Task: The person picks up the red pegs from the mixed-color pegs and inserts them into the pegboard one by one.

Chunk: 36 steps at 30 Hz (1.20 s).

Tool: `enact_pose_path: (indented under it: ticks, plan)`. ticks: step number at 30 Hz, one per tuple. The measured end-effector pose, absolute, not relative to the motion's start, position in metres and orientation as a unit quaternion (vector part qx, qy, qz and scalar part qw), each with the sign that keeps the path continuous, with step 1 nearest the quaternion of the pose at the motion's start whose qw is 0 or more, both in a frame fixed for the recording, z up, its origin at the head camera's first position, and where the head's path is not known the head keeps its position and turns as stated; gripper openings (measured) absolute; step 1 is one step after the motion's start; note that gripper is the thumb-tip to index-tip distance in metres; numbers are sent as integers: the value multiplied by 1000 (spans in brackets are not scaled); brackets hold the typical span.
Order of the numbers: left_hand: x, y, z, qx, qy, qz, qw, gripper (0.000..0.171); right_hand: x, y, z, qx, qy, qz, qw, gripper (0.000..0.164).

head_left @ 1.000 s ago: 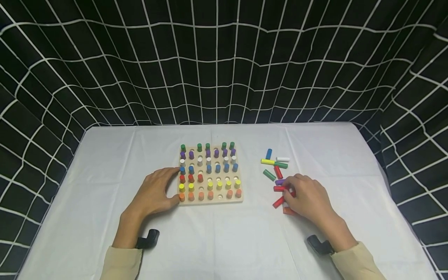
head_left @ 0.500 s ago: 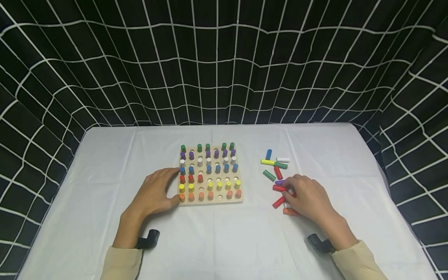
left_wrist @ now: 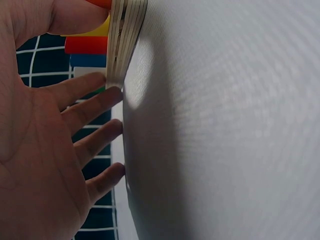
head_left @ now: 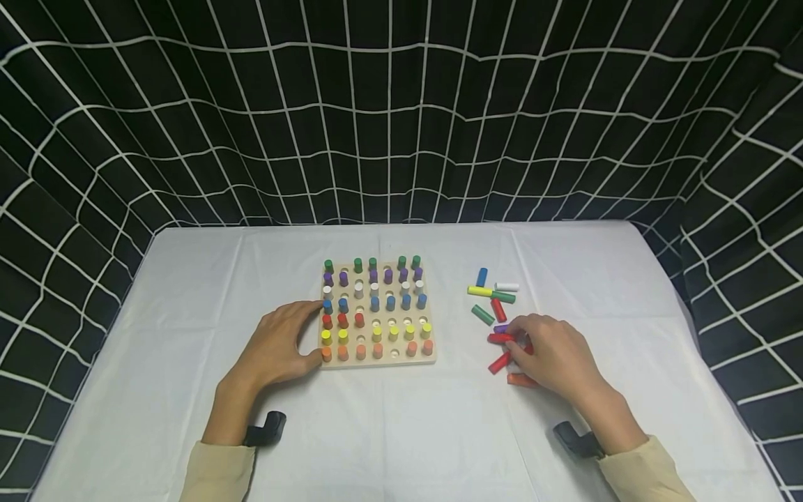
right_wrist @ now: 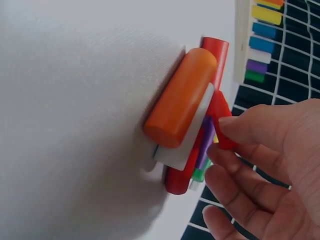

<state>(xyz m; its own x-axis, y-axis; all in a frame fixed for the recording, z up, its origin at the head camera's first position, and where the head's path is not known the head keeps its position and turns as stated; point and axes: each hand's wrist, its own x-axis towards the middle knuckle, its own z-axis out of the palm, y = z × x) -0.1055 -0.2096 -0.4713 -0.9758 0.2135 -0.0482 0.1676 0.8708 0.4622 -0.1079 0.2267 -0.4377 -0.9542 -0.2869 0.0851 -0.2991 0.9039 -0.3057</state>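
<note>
Most holes in my pegboard [head_left: 376, 314], frame centre, are filled; my left hand [head_left: 276, 348] braces it with relaxed fingers. My right hand [head_left: 552, 355] pinches a red peg [right_wrist: 220, 120] among loose pegs [head_left: 495, 307], centre right.

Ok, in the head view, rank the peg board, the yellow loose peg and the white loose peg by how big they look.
1. Peg board, by far the largest.
2. Yellow loose peg and white loose peg: they look about alike in size, so I won't rank them.
</note>
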Motion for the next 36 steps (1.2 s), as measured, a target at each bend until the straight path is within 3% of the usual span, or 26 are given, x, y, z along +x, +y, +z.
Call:
enact_pose_path:
  ticks: [36]
  plan:
    - [-105, -209, -468, 96, 964, 241, 50, 84, -122, 185, -430, 257, -951, 145, 86, 9]
